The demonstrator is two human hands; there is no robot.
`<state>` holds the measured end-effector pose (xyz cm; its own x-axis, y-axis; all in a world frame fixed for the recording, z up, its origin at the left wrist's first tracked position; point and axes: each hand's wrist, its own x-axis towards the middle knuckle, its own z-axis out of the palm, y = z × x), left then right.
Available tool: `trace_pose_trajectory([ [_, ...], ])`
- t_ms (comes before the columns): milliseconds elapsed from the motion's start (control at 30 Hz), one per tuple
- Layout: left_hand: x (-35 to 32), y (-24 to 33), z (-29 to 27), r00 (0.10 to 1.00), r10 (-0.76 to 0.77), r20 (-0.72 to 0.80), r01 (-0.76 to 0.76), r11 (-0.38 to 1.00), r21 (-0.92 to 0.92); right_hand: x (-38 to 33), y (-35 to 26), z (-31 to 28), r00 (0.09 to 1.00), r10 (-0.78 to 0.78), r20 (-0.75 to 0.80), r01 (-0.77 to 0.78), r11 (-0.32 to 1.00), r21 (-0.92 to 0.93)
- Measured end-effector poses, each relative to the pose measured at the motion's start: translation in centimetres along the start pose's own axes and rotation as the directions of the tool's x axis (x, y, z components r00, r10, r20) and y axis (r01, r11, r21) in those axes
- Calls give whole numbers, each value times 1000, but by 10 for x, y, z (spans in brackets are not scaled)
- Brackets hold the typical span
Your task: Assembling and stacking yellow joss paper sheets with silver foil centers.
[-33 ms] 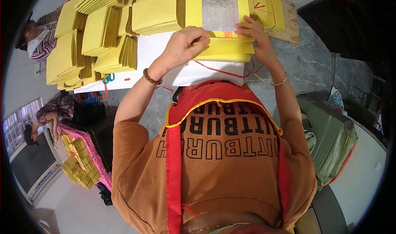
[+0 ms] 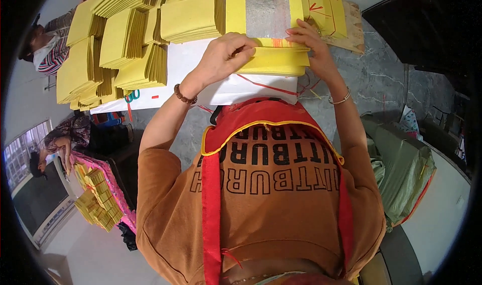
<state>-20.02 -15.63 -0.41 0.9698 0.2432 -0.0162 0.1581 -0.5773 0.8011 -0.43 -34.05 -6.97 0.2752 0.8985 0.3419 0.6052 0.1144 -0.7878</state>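
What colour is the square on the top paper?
Silver, on the yellow paper stack under both hands; the head view shows the square best.

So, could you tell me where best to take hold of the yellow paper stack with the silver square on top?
Probably by its two near corners, coming from the near edge: the yellow paper stack lies flat and slightly fanned, so pinching both sides keeps sheets aligned. The left hand and right hand already rest there.

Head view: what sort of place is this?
Probably a small paper-packing workshop. Both hands, left hand and right hand, press a yellow paper stack; more yellow stacks cover the white table; another person works nearby.
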Motion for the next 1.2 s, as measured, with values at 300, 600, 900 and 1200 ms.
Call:
trace_pose_trajectory([
  [300,-2,2,5,916,401,13,-390,883,263,-1,0,-2,1000,-15,-10,15,998,55],
  [600,4,-1,2,861,494,124,-485,721,495,4,-2,-3,997,76,-19,-74,992,101],
  [900,7,1,1,859,448,247,-509,700,500,4,-1,-5,996,81,-20,-79,992,96],
  [1200,11,-1,-7,850,451,273,-527,745,409,4,-2,-7,993,115,11,-116,986,116],
])
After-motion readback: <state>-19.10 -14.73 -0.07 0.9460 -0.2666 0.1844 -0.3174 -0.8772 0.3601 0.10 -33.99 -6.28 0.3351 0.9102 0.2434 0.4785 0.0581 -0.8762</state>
